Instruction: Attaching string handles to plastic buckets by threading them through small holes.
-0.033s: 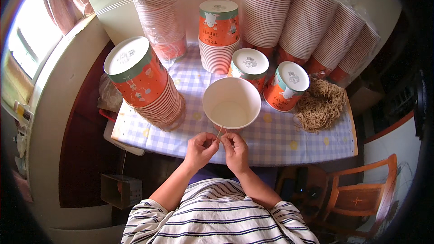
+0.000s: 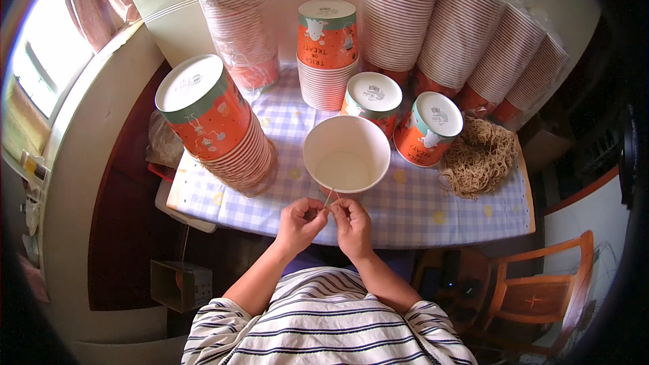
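Observation:
At the front edge of the table, my left hand (image 2: pixel 297 224) and my right hand (image 2: pixel 354 226) meet with fingertips pinched together. Between them is a thin beige cord (image 2: pixel 329 197); its two ends stick up in a small V, and the rest is hidden by my fingers. Just beyond stands a paper bucket (image 2: pixel 346 155), mouth up, its white inside showing nothing in it. Whether the cord touches the bucket's near side I cannot tell. Behind it sit two upside-down orange and green buckets, one near the middle (image 2: pixel 374 94) and one to the right (image 2: pixel 428 128).
On the checked tablecloth (image 2: pixel 466 226), a tangled heap of beige cord (image 2: pixel 481 159) lies at the right. A tall stack of upside-down buckets (image 2: pixel 216 125) leans at the left, another stack (image 2: pixel 328 54) behind. Plastic-wrapped stacks (image 2: pixel 460 34) line the back. A wooden chair (image 2: pixel 541 290) stands lower right.

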Demonstrator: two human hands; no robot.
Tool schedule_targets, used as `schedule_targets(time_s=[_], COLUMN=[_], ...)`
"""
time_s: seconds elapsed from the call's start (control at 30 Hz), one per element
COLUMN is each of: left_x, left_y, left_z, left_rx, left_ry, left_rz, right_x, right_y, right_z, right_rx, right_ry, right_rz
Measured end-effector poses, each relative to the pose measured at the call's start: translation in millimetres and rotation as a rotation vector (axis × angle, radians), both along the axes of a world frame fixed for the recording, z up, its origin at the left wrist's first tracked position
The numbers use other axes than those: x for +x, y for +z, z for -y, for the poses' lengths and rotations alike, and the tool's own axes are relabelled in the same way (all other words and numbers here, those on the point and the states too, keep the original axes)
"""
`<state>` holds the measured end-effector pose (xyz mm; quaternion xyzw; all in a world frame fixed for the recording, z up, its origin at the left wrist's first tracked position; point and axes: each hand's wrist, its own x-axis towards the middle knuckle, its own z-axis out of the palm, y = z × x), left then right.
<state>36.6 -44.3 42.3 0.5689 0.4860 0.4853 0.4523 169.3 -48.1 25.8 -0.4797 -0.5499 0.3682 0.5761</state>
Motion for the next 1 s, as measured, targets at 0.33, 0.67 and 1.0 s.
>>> schedule_targets(time_s=[0.33,0.67,1.0], left_x=[-4.2,-7.2,-7.1], left_y=[-3.9,-5.4,-5.9], left_z=[1.4,2.9,6.7], left_rx=[-0.092,-0.158,-0.361], left_ry=[-0.034,-0.089,-0.105], left_rz=[0.18,0.31,0.544], right_x=[-4.8,-6.4,-0.4], right_y=[3.2,6.1,-1.3], right_z=[2.3,2.7,-2.8], right_rx=[-0.005,0.015,0.026], right_ry=[0.016,0.012,0.0], right_rz=[-0.005,0.01,-0.08])
